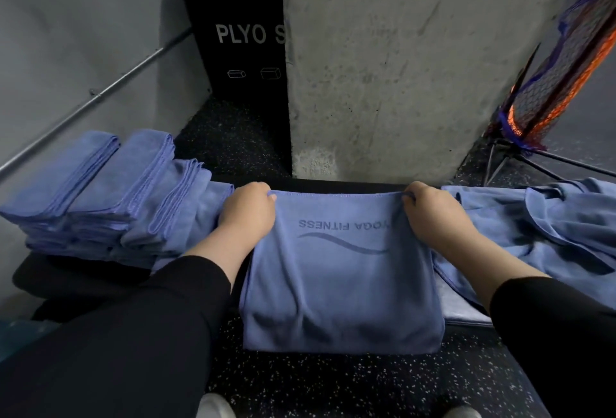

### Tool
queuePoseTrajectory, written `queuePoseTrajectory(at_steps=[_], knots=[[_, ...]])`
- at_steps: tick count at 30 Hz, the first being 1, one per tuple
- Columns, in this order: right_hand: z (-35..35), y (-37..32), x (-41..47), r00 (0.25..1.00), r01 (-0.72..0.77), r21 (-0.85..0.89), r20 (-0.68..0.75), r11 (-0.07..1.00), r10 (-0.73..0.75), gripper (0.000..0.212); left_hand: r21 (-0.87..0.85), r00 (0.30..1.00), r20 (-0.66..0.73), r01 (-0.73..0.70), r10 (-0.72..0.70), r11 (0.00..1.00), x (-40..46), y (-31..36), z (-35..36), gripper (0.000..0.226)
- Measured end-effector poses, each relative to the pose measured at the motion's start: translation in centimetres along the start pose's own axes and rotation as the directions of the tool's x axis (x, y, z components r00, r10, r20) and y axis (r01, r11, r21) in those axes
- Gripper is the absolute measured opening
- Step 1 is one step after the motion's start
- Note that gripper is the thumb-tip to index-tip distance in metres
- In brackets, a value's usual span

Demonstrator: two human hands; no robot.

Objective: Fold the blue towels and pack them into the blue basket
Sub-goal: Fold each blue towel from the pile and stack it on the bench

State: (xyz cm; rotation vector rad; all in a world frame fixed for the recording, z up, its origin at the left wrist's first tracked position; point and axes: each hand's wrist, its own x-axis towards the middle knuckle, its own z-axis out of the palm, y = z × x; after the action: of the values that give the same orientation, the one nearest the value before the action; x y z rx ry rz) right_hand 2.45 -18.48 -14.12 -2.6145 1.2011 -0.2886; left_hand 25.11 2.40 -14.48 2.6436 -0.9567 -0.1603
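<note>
— Blue towel (340, 271) lies centred on the surface (83, 271), its far edge running left to right?
— Yes. Left hand (245, 214) and right hand (433, 217) pinch its far corners, equally near; folded stack (100, 191) lies left.

My left hand (246, 214) and right hand (433, 214) each pinch a far corner of the blue towel (340, 284), which hangs over the near edge of the dark tabletop (333, 184) with its printed lettering upside down. Folded towels (100, 194) are stacked at my left; unfolded towels (550, 217) lie heaped at my right. A concrete pillar (400, 67) stands ahead.
</note>
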Motion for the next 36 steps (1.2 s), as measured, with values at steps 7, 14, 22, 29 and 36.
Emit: queuePoseTrajectory(at_steps=[7,14,22,29,36], knots=[[1.1,-0.2,0.2,0.998,0.069,-0.107,-0.008,0.992,-0.070,0.021,0.087,0.992,-0.114,-0.044,0.054,0.995,0.9,0.3,1.2,0.011],[1.6,-0.1,0.0,0.992,0.115,-0.273,0.074,0.955,-0.099,0.041,0.238,0.956,0.034,-0.292,0.293,0.926,0.8,1.2,2.2,0.045],[0.4,-0.9,-0.7,0.995,0.095,-0.209,0.061,0.973,-0.084,0.017,0.249,0.963,0.008,-0.261,0.268,0.933,-0.1,0.9,1.2,0.015],[-3.5,-1.2,-2.3,0.999,0.027,0.117,0.030,0.993,-0.030,0.014,-0.078,0.974,-0.047,-0.223,0.220,0.972,-2.0,0.3,-1.9,0.011],[-8.6,-0.5,-5.2,0.999,0.044,0.203,-0.009,0.978,-0.043,0.018,-0.311,0.980,-0.119,-0.192,0.162,0.931,-5.7,-0.9,-6.1,0.015]])
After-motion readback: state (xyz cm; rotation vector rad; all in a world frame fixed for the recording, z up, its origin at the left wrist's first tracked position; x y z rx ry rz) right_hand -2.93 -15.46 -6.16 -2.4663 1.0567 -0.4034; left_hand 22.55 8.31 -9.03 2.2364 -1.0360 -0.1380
